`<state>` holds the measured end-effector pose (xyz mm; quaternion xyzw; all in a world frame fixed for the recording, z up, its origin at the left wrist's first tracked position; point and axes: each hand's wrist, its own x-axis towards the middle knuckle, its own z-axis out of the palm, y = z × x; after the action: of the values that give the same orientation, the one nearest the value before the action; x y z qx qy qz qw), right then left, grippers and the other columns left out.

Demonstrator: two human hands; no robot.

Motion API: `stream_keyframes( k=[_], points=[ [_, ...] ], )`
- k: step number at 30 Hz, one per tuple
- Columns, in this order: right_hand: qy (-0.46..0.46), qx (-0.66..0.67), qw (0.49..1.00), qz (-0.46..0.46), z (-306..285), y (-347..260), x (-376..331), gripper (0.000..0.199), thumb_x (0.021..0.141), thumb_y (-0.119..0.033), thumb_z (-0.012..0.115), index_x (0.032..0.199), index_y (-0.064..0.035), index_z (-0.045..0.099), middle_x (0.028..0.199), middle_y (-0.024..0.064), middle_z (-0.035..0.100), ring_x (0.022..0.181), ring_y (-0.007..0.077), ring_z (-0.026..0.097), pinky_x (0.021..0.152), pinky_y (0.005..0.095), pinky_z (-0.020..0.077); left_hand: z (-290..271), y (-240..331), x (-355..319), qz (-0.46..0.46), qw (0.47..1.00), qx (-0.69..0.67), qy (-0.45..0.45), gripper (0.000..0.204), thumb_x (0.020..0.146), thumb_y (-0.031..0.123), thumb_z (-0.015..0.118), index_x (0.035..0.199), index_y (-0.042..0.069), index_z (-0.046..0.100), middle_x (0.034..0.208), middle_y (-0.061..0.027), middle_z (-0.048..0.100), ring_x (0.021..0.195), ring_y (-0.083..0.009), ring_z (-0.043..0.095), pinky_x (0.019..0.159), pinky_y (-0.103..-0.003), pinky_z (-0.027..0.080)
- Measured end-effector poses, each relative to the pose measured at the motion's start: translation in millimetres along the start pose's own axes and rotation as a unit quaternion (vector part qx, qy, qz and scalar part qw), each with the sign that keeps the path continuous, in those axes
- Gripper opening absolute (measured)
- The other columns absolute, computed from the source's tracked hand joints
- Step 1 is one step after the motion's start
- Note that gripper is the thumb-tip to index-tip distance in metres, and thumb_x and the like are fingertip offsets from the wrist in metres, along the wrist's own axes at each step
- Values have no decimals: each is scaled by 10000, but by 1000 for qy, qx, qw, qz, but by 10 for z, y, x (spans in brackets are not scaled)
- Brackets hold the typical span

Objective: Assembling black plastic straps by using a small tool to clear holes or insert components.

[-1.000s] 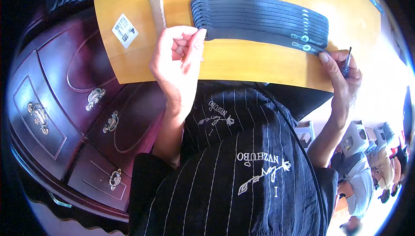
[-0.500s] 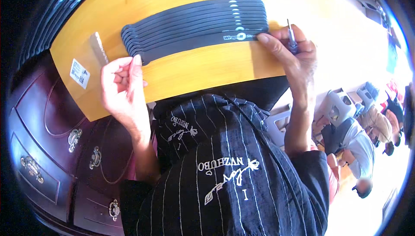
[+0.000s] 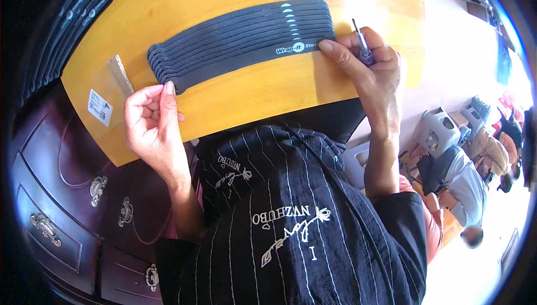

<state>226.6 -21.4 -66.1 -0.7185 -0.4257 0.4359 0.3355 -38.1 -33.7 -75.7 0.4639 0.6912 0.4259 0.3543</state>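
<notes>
Fingers [image 3: 169, 89] of the left hand [image 3: 156, 120] are closed, thumb against forefinger, pinching the rounded left end of a long, flat, dark grey fabric strap [image 3: 235, 63] with a round white printed mark near its other end. That strap is the nearest of an overlapping, fanned row of matching dark grey fabric straps [image 3: 224, 34], which lies slightly bowed across a yellow, wood-grained tabletop [image 3: 251, 95], between the two hands. At the strap's right end the thumb of the right hand [image 3: 372, 73] rests on its edge; whether a finger grips it from beneath is hidden. The curled fingers of that hand are closed around a slim tool with a dark thin tip and a bluish handle [image 3: 364, 53], its tip pointing up and away from the straps. Just beyond the left hand lies a narrow brown cardboard strip [image 3: 119, 73], and beside it a white rectangular paper label [image 3: 100, 107] with dark print. Farther left, another fanned bundle of dark grey straps [image 3: 72, 17] stands near the tabletop's edge, well apart from the fingers.
</notes>
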Motion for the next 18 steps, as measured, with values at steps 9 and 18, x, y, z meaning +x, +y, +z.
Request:
stream_keyframes(
  k=[9,18],
  points=[
    [-15,26,999,24,-44,-57,29,226,793,-229,764,753,-56,625,590,-32,549,567,43,465,516,214,369,25,95,7,-21,999,39,4,94,875,62,656,917,30,578,731,21,534,592,-24,462,513,-164,396],
    [-7,-56,998,8,-65,-204,20,209,772,-102,773,809,-33,579,631,-20,563,583,44,525,549,198,431,-59,42,-1,-47,999,2,-24,104,883,47,645,891,37,542,732,22,523,597,-18,457,486,-169,415]
  ],
)
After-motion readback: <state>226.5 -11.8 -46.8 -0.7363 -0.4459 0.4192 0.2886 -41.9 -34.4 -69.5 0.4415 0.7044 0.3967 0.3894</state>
